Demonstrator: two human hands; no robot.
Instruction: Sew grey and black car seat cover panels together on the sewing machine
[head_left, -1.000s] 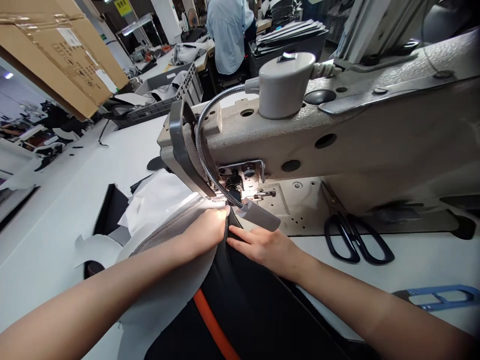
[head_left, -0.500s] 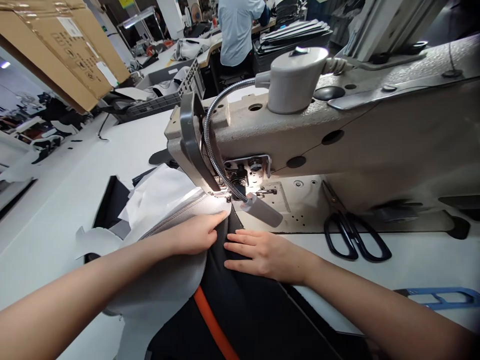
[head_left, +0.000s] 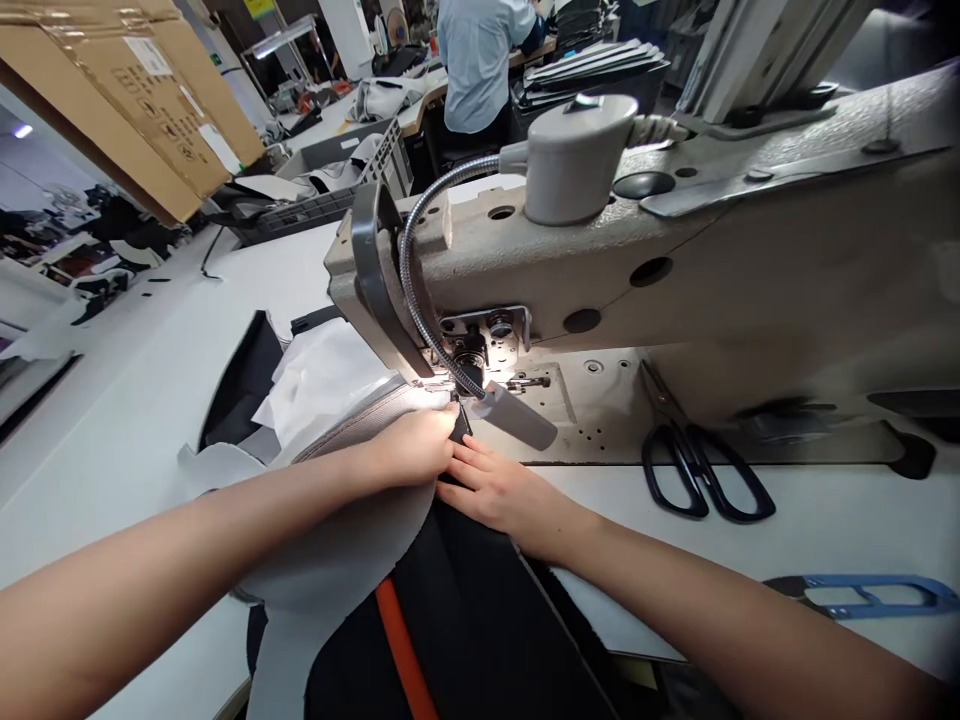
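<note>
My left hand [head_left: 412, 446] is closed at the edge of a grey mesh fabric piece [head_left: 360, 540], close to the needle area of a sewing machine [head_left: 480, 270]; its fingertips are partly hidden. Beneath the grey piece lies black fabric [head_left: 480, 610] with an orange strip [head_left: 401, 640] running towards me. My right hand [head_left: 502, 495] rests on the black fabric with its fingers stretched out, their tips beside my left hand. A small lamp [head_left: 517, 415] on a bent metal hose lights the presser foot. Crumpled white sheet material [head_left: 322, 375] sits left of the machine head.
Black-handled scissors [head_left: 697, 465] lie partly on the machine bed, to the right. Blue thread snips [head_left: 877, 595] are near the right edge. Behind stand a grey crate [head_left: 322, 190] and a cardboard box [head_left: 135, 100]. A person in a light blue shirt [head_left: 476, 65] is farther back.
The fabric has moved forward, away from me. My left hand has gone from a pointing finger to a closed shape, and my right hand has slid forward and left, closer to it.
</note>
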